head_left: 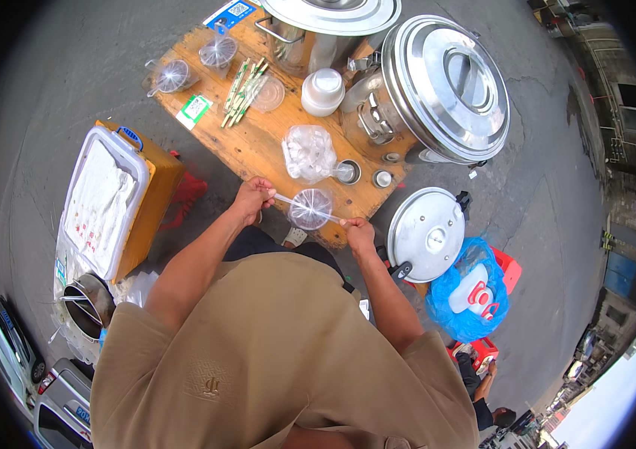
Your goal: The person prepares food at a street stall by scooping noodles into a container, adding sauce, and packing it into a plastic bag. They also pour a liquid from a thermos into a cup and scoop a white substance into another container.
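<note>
A clear plastic bag [311, 209] with a round tub or bowl in it rests at the near edge of the wooden table. Its two handles are stretched apart. My left hand [256, 199] pinches one handle on the left, and my right hand [357, 233] pinches the other on the right. Just beyond the bag lie a clear bag of white items [309, 153] and a metal cup [348, 172]. A smaller metal container [383, 179] stands to their right. What the tub holds is hard to make out through the plastic.
Beyond stand stacked white bowls [323, 90], wrapped chopsticks [242, 96], a clear lid [267, 95] and two bagged tubs [217, 51]. Large steel pots [449, 86] fill the far right. A yellow box [154, 202] stands left; a pressure cooker [424, 233] and a blue bag [445, 308] sit right.
</note>
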The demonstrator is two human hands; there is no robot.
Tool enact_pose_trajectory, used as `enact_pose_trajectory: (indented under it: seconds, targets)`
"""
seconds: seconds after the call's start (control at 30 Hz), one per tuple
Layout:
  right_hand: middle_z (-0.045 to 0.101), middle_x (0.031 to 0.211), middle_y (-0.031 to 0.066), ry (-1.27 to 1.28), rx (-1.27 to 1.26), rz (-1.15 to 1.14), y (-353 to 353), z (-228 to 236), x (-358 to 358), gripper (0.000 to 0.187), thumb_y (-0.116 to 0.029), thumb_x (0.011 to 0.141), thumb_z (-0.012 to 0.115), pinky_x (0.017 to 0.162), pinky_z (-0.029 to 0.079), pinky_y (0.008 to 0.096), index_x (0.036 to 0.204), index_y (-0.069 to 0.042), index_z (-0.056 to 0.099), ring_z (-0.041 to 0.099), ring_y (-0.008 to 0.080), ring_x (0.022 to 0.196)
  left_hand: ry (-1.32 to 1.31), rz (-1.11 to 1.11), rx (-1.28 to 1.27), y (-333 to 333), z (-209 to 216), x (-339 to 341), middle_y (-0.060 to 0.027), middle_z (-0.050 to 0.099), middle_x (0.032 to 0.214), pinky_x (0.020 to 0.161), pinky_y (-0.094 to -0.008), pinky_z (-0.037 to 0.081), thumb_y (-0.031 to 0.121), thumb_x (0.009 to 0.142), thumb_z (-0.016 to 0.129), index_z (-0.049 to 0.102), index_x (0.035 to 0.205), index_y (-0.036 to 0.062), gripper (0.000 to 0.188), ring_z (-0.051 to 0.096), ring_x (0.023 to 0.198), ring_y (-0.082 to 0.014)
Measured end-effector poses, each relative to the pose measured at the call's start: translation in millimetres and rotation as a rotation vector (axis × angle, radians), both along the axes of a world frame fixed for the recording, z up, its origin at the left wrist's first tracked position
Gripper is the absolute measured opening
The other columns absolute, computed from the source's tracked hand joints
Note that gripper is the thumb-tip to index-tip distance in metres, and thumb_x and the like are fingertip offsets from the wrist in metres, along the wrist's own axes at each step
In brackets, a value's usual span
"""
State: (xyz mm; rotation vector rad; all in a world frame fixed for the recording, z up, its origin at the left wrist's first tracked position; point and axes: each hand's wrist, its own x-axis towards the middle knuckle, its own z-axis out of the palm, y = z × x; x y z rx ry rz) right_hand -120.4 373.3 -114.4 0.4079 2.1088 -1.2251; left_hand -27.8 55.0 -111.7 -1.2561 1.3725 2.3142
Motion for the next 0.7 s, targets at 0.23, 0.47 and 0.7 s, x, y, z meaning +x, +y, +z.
enact_pose_trajectory:
  seconds: [0.23, 0.47, 0.7]
  targets:
    - [0.069, 0.096, 0.0047, -0.308, -0.577, -0.263, 2.6, 42.8, -8.1, 0.008, -0.014, 0.101, 0.066, 0.076, 0.055, 0.0303, 0.101, -0.011, 0.058, 0.065, 0.0152, 0.086, 0.274, -0.125, -0.049, 22.5, 36.3, -25.4, -0.0029, 0.060, 0.091, 0.065, -0.0244, 0.052, -0.001, 0.094, 0.066, 0.057, 0.105, 0.0041, 0.015, 0.062, 0.070, -0.0108]
    - [0.070, 0.103, 0.0047, -0.062, -0.674, 0.002, -56.1, 62.7, 1.8, 0.008, -0.015, 0.104, 0.061, 0.082, 0.052, 0.0289, 0.107, -0.009, 0.057, 0.064, 0.0129, 0.088, 0.362, -0.241, -0.149, 68.5, 64.3, -50.6, -0.0026, 0.061, 0.091, 0.063, -0.0274, 0.051, 0.001, 0.095, 0.066, 0.058, 0.110, 0.0031, 0.016, 0.061, 0.072, -0.0104]
    - [0.066, 0.098, 0.0049, 0.108, -0.694, 0.076, -79.4, 90.3, 18.4, 0.018, -0.009, 0.103, 0.059, 0.081, 0.051, 0.0274, 0.117, -0.004, 0.050, 0.062, 0.0101, 0.092, 0.216, -0.217, 0.029, 96.5, 85.4, -37.6, -0.0035, 0.066, 0.101, 0.075, -0.0274, 0.055, 0.017, 0.105, 0.058, 0.061, 0.117, 0.0031, 0.019, 0.064, 0.089, -0.0116]
